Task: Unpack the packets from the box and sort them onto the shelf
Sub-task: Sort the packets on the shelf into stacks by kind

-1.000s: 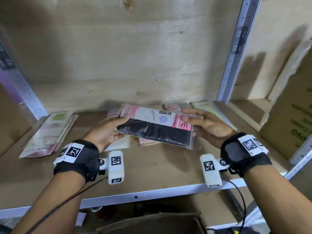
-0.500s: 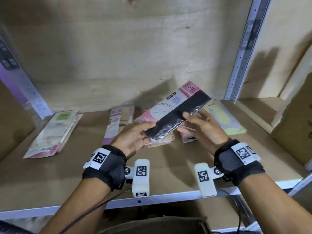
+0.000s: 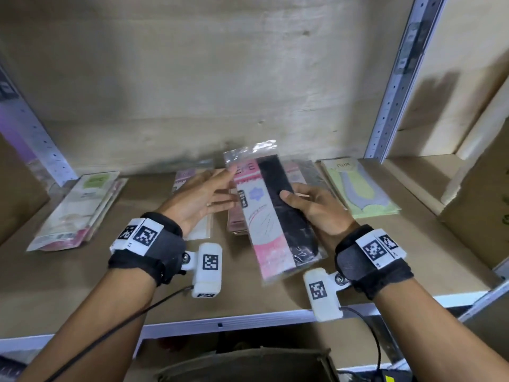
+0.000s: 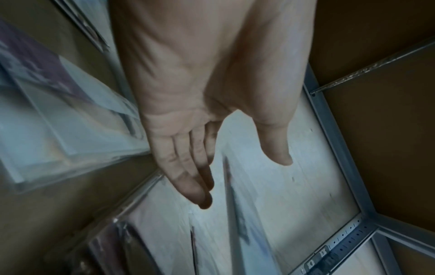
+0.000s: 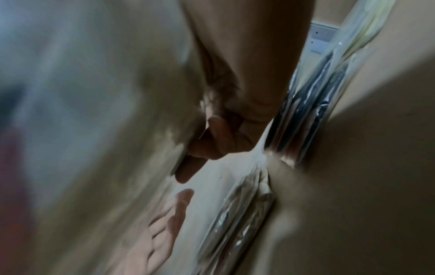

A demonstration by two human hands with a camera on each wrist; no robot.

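Head view: right hand [image 3: 316, 208] grips pink-and-black packet [image 3: 272, 213] above shelf [image 3: 413, 260], thumb over black half, fingers hidden behind. Left hand [image 3: 203, 199] flat, fingers straight, fingertips at packet's left edge; contact unclear. Box [image 3: 248, 365] cut off at near edge.

Left wrist view: palm [image 4: 188, 89] spread, holds nothing; blurred packets beyond.

Right wrist view: heavy blur, fingers [image 5: 212, 145] curled against packet's edge.

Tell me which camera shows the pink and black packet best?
The head view: the pink and black packet shows whole, label up, held in the right hand above the shelf. The right wrist view gives only a blurred surface beside the fingers. The left wrist view shows blurred plastic; I cannot tell if it is this packet.
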